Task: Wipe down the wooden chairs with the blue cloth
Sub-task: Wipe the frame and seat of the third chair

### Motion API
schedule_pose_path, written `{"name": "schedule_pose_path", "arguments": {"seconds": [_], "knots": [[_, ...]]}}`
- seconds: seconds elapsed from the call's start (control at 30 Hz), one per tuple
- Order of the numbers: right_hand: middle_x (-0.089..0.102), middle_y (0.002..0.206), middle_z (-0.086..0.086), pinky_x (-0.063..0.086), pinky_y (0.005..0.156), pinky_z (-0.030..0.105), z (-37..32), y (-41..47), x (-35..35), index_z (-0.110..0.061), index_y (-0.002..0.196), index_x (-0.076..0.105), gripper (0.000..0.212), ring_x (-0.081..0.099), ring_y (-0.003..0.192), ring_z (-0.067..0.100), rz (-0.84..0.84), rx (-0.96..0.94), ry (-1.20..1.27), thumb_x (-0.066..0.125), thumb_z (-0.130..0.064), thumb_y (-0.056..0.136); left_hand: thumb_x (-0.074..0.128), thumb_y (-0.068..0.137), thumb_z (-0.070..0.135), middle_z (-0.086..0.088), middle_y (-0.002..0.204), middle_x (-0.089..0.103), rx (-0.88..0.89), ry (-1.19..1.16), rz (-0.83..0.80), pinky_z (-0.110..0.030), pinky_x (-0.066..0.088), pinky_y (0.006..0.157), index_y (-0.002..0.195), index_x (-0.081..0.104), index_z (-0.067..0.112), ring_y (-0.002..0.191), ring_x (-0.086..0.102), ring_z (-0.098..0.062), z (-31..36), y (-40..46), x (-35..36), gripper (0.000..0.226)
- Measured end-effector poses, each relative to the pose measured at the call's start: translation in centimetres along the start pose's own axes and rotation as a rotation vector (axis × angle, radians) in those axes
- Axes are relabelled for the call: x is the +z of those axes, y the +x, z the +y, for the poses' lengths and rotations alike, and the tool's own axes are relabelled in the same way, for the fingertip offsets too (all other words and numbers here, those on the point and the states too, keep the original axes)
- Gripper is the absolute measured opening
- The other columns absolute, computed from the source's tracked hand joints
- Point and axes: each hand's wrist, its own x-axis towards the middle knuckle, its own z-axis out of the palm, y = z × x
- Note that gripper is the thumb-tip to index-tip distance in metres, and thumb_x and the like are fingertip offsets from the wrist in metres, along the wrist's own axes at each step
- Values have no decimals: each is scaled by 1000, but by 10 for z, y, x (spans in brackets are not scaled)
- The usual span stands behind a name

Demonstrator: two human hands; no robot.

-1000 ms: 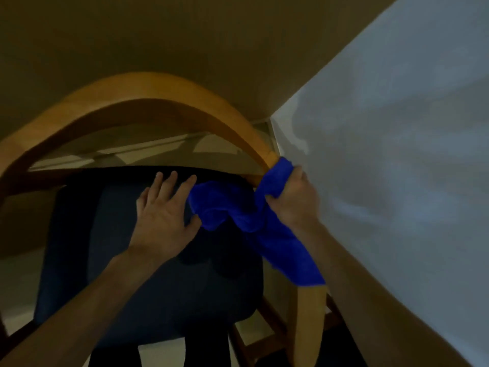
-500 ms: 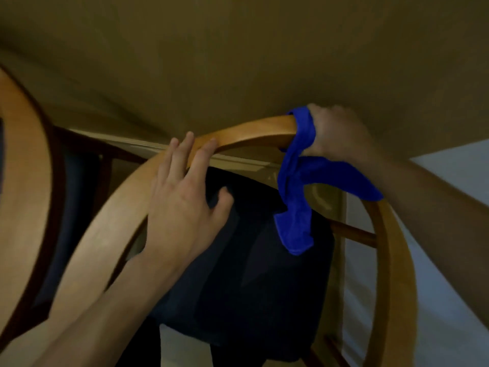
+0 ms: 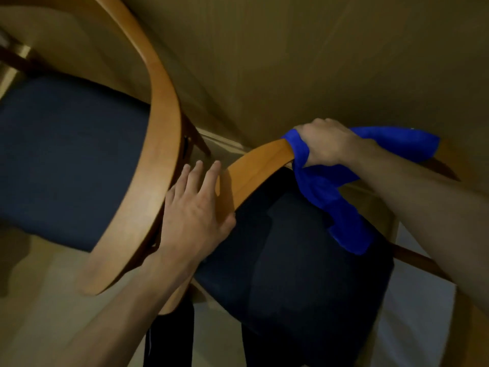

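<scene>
Fingers (image 3: 315,128) around blue cloth (image 3: 325,186)

Bare forearms, dark trousers (image 3: 169,340)

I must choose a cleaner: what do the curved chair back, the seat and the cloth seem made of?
Curved chair back: wood, smooth orange-brown finish, probably varnished, faint sheen. Seat: dark matte upholstery, likely fabric. Blue cloth: soft, fuzzy and limp, possibly microfibre.

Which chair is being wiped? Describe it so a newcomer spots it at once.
Two wooden chairs with dark seats stand against the brown table. It is the right-hand chair, whose curved back rail runs between both hands. Unlike the left chair, its rail has the blue cloth wrapped round it, gripped by the right hand.
</scene>
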Motion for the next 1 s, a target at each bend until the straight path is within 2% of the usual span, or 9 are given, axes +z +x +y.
{"name": "schedule_pose_path", "arguments": {"seconds": [0.1,0.17,0.33,0.47,0.53,0.6,0.73,0.9,1.0], "knots": [[60,99,1,48,79,38,-24,1,3,-19,112,49,53,59,89,24,34,-95,-4,82,-31,72,61,76,66,-1,158,18,-37,-76,-16,-41,16,117,152,6,25,147,11,-20,-14,-24,-1,103],[56,107,3,44,88,38,-51,0,6,-18,115,46,60,56,99,25,119,-236,-43,82,-30,69,58,76,68,0,157,22,-56,-146,-25,-38,17,118,152,5,24,145,16,-17,-20,-39,0,103],[51,120,11,37,101,46,-141,-15,26,-10,126,43,77,48,108,30,242,-550,-256,81,-23,60,62,76,63,2,158,19,-81,-210,-48,-31,12,118,153,4,24,146,12,-13,-30,-76,1,104],[55,115,14,36,99,48,-203,-35,45,-7,119,52,54,50,105,33,305,-697,-276,71,-13,69,73,71,51,2,156,24,-144,-196,-58,-34,21,117,153,8,21,142,22,-14,-42,-102,-4,109],[55,115,14,36,100,48,-228,-46,54,-6,121,54,42,50,105,33,303,-755,-264,58,-13,80,74,71,46,3,156,23,-150,-167,-95,-24,14,115,153,7,21,142,20,-11,-48,-116,-7,109],[55,115,12,37,101,47,-249,-57,62,-5,127,52,41,50,106,32,273,-812,-288,52,-14,87,74,71,44,4,156,22,-155,-129,-125,-19,12,111,153,6,21,142,20,-10,-55,-132,-10,109],[60,114,10,39,99,46,-285,-71,78,-5,121,57,32,52,106,29,178,-926,-343,53,-14,92,68,72,56,10,155,19,-258,-47,-171,-27,28,109,152,-5,26,140,23,-8,-71,-161,-20,112],[68,103,-4,41,90,36,-323,-87,91,-21,104,70,17,59,100,20,-36,-1136,-562,59,-22,91,70,73,57,8,157,17,-335,-52,-303,-30,22,114,151,-11,30,143,18,-12,-93,-179,-36,116],[67,93,-7,45,86,33,-322,-84,91,-23,95,70,12,59,92,17,-69,-1149,-519,61,-19,88,68,76,55,6,155,22,-332,-37,-313,-28,24,112,151,-11,30,142,21,-13,-104,-180,-47,112]]}}
